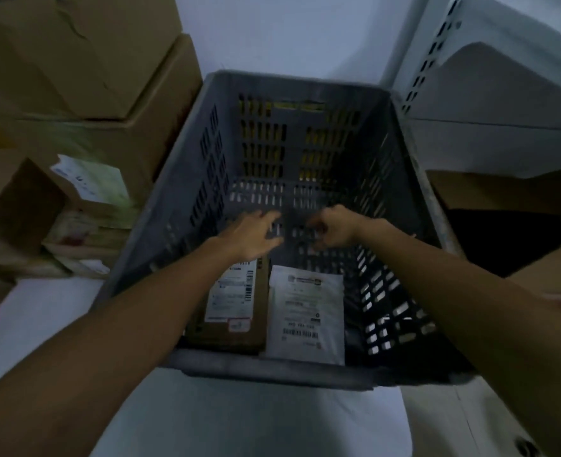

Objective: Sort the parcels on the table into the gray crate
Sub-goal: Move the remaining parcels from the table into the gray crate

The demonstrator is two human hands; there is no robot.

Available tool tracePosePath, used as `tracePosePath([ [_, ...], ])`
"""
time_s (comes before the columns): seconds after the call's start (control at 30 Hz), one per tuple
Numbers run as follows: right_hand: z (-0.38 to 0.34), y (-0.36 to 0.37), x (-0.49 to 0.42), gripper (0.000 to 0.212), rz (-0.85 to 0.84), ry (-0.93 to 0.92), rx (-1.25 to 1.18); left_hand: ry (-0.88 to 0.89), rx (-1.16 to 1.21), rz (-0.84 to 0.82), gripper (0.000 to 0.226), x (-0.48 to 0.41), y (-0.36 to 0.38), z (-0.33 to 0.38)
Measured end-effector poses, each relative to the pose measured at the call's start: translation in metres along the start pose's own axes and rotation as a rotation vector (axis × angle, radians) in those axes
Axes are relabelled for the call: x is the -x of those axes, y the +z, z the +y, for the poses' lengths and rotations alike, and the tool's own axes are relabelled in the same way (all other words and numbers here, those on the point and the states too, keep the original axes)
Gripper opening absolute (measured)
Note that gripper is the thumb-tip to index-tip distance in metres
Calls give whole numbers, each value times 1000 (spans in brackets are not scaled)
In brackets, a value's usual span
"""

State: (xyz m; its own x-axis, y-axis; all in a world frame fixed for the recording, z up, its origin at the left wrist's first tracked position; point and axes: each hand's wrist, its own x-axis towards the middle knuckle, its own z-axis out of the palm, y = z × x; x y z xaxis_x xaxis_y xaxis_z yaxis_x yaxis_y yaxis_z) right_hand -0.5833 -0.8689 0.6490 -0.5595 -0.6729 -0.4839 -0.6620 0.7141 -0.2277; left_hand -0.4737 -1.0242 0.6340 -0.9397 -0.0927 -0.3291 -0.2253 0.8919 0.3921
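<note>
The supporting surface is a table [239, 417] with a pale, plain top. A gray crate [272, 369] with slotted walls stands directly on it, centred, its near rim close to the near edge of the visible top.

Left of the crate, a stack of parcels [88, 225] lies on the table, just beside the crate's left wall. A small cardboard box [22, 206] bearing a white label rests on the stack. Large cardboard boxes [74, 61] are stacked at the far left.

Right of the crate stands an open cardboard box [503, 206]; whether it rests on the same top cannot be told.
</note>
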Motion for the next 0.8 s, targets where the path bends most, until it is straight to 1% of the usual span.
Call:
tracePosePath([
  [0.07,-1,10,-16,53,-135,-21,-4,-45,15,-93,64,-1,8,-11],
  [0.13,-3,22,-32,50,-184,-37,-21,-77,44,-148,66,-1,11,-21],
  [0.23,-6,45,-53,45,-234,-21,-94,-131,-49,-205,68,-2,17,-34],
  [0.3,-6,60,-62,45,-248,-18,-98,-158,-123,-237,66,-2,20,-34],
  [0.4,-8,76,-68,48,-249,-52,-38,-132,-178,-253,59,0,20,-24],
  [0.47,-10,83,-70,51,-257,-78,6,-122,-207,-271,60,1,20,-21],
  [0.57,-10,85,-77,49,-283,-99,18,-132,-185,-294,62,2,21,-21],
  [0.63,-10,81,-79,50,-300,-82,16,-120,-177,-305,63,2,20,-20],
  [0.73,-8,78,-76,44,-261,-40,-2,-70,-166,-327,63,0,21,-16],
  [0.8,-5,78,-70,48,-251,-32,-44,-52,-150,-326,63,-2,24,-17],
])
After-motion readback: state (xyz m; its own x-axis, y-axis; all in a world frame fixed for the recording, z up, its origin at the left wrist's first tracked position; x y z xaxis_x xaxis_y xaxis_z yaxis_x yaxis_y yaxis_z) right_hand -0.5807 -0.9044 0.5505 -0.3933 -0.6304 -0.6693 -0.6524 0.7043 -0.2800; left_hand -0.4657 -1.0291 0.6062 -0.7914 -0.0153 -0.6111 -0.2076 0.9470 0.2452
